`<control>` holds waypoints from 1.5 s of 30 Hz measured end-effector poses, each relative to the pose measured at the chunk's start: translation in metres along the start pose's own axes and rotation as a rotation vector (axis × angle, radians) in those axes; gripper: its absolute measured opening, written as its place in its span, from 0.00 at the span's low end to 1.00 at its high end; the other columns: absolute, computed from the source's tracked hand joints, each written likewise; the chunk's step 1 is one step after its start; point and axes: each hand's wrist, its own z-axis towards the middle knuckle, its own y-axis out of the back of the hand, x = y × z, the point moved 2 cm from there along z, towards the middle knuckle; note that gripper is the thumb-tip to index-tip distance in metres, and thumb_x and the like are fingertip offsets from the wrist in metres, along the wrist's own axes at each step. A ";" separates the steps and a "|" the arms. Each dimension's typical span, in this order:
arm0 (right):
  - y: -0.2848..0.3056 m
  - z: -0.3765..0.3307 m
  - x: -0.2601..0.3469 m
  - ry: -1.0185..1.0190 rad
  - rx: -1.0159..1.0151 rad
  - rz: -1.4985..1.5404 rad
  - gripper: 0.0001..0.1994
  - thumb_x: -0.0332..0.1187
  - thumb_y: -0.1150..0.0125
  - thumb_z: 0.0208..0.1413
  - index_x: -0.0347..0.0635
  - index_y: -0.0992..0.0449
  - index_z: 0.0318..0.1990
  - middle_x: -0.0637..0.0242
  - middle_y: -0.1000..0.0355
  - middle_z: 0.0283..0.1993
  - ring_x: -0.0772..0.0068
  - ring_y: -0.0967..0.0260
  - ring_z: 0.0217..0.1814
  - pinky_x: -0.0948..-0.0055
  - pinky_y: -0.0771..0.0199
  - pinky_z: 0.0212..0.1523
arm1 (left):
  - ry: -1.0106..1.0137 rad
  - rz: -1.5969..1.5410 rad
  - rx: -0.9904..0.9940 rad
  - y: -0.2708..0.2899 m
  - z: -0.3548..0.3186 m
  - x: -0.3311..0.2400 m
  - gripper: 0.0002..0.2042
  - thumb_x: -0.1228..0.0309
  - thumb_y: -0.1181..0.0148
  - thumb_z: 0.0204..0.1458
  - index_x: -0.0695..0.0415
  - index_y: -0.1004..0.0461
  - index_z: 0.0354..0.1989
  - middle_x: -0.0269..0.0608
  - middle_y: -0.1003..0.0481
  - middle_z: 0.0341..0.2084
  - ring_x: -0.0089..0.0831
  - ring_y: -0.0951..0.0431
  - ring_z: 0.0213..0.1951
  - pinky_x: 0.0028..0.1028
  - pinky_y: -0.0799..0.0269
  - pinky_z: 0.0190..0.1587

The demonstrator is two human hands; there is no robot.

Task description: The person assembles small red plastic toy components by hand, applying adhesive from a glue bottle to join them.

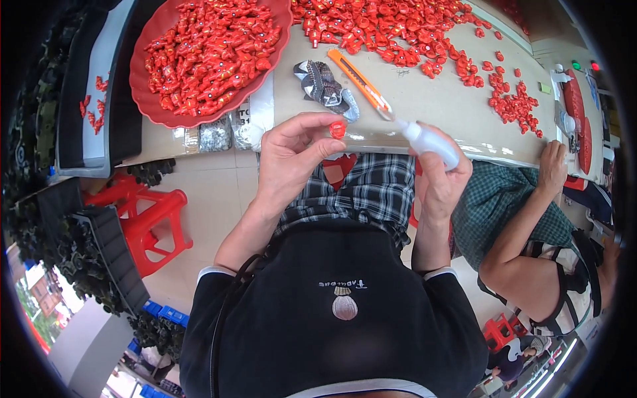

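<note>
Between the thumb and fingers of my left hand (292,156) is a small red plastic piece (338,129), held just over the table's near edge. My right hand (446,176) grips a white squeeze bottle (431,146), its thin nozzle tilted up and left toward the piece but apart from it. On the table beyond my hands lie an orange utility knife (358,81) and a grey and black toy-like figure (324,85). A red scalloped tray (136,79) at the left is heaped with small red figures (209,56).
Loose red pieces (391,33) cover the far side of the table (424,99), with a smaller cluster (514,103) at the right. Another person's hand (553,166) rests at the table's right edge. Red stools (156,225) stand on the floor at the left.
</note>
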 end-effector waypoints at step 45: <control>-0.062 0.025 0.011 0.604 -0.088 -0.691 0.08 0.25 0.34 0.37 0.41 0.22 0.29 0.68 0.30 0.28 0.71 0.38 0.30 0.74 0.40 0.33 | 0.106 -0.024 -0.114 0.016 -0.016 -0.005 0.09 0.81 0.39 0.44 0.66 0.29 0.35 0.43 0.24 0.29 0.22 0.24 0.31 0.18 0.28 0.37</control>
